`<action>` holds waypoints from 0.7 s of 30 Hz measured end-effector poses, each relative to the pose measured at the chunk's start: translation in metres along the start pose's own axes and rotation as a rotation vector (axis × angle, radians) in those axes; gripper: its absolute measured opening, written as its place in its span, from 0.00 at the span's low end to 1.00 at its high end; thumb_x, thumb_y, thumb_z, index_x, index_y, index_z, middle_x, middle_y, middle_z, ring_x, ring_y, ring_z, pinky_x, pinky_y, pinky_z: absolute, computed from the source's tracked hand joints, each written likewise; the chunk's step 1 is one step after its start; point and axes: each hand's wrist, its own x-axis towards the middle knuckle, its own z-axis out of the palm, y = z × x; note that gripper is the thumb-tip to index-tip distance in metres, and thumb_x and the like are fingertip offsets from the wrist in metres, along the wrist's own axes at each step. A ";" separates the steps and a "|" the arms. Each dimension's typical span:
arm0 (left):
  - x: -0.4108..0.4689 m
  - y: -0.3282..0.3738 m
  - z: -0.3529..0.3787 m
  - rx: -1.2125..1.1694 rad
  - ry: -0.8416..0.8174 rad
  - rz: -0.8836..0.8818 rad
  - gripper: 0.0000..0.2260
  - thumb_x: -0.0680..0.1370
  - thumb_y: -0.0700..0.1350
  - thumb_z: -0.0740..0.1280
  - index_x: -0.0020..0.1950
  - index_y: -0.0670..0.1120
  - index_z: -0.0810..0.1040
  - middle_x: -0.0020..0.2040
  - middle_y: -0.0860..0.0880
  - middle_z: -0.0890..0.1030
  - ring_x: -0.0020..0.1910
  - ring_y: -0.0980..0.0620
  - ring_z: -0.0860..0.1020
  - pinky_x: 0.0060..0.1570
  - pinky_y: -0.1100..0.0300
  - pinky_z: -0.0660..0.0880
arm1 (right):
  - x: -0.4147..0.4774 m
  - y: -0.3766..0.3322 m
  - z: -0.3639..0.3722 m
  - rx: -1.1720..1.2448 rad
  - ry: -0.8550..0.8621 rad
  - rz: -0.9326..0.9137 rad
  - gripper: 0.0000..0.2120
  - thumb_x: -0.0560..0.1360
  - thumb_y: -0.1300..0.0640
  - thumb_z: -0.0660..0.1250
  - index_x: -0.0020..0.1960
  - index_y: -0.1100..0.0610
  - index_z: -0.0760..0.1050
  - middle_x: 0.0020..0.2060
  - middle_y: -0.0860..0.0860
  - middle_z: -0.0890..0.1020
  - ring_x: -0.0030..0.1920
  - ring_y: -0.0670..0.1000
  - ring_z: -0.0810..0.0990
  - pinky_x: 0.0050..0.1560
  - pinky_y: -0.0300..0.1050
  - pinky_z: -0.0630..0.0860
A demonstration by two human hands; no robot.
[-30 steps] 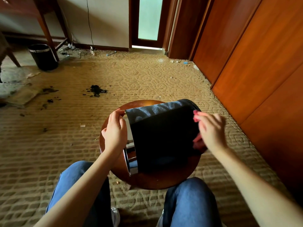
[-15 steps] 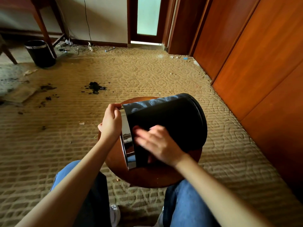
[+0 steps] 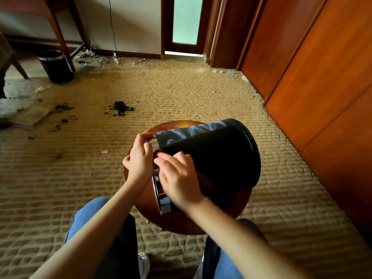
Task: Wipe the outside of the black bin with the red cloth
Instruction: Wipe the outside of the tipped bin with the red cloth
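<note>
The black bin (image 3: 219,156) lies on its side on a round wooden stool (image 3: 181,220), its chrome rim (image 3: 161,198) turned left toward me. My left hand (image 3: 138,158) grips the rim at its upper left edge. My right hand (image 3: 179,178) presses flat on the bin's side close to the rim. Only a small sliver of the red cloth (image 3: 158,152) shows between my two hands; the rest is hidden under the right palm.
A second black bin (image 3: 56,66) stands at the far left by a table leg. Dark debris (image 3: 120,107) lies on the carpet. Wooden wardrobe doors (image 3: 322,87) line the right side. My knees in jeans flank the stool.
My right hand has swept with the cloth from the bin's right end across its side to the rim on the left. My left hand has kept its grip on the rim.
</note>
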 end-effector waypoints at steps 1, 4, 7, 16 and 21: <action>-0.001 0.000 0.000 0.016 0.003 0.007 0.20 0.73 0.50 0.46 0.59 0.56 0.71 0.55 0.62 0.74 0.55 0.61 0.70 0.55 0.57 0.54 | 0.001 0.004 -0.003 -0.005 -0.016 -0.026 0.09 0.76 0.64 0.63 0.49 0.60 0.82 0.51 0.53 0.83 0.39 0.55 0.75 0.41 0.48 0.69; -0.004 0.002 0.001 0.031 0.030 -0.016 0.13 0.79 0.45 0.49 0.56 0.59 0.68 0.53 0.64 0.72 0.54 0.62 0.68 0.60 0.56 0.54 | 0.005 0.056 -0.026 -0.134 -0.040 -0.004 0.11 0.76 0.63 0.61 0.45 0.57 0.82 0.48 0.50 0.84 0.35 0.55 0.74 0.38 0.47 0.71; -0.010 0.000 0.005 0.016 0.052 -0.008 0.14 0.80 0.40 0.51 0.56 0.58 0.68 0.55 0.63 0.72 0.55 0.63 0.68 0.66 0.54 0.53 | 0.005 0.121 -0.059 -0.314 -0.010 0.320 0.12 0.70 0.62 0.59 0.44 0.56 0.81 0.40 0.50 0.85 0.35 0.58 0.75 0.38 0.48 0.72; -0.009 -0.002 0.003 0.055 0.060 0.044 0.21 0.74 0.47 0.47 0.62 0.53 0.71 0.59 0.59 0.75 0.60 0.57 0.71 0.63 0.53 0.54 | 0.012 -0.007 -0.009 -0.051 0.020 0.213 0.10 0.71 0.64 0.60 0.42 0.59 0.80 0.41 0.53 0.83 0.35 0.57 0.75 0.36 0.48 0.72; -0.015 -0.005 -0.003 0.173 0.050 0.131 0.23 0.73 0.47 0.47 0.64 0.52 0.71 0.61 0.53 0.78 0.61 0.54 0.73 0.65 0.52 0.54 | 0.007 0.033 -0.028 -0.155 -0.073 0.061 0.10 0.69 0.64 0.62 0.44 0.58 0.81 0.43 0.50 0.84 0.35 0.56 0.74 0.36 0.47 0.73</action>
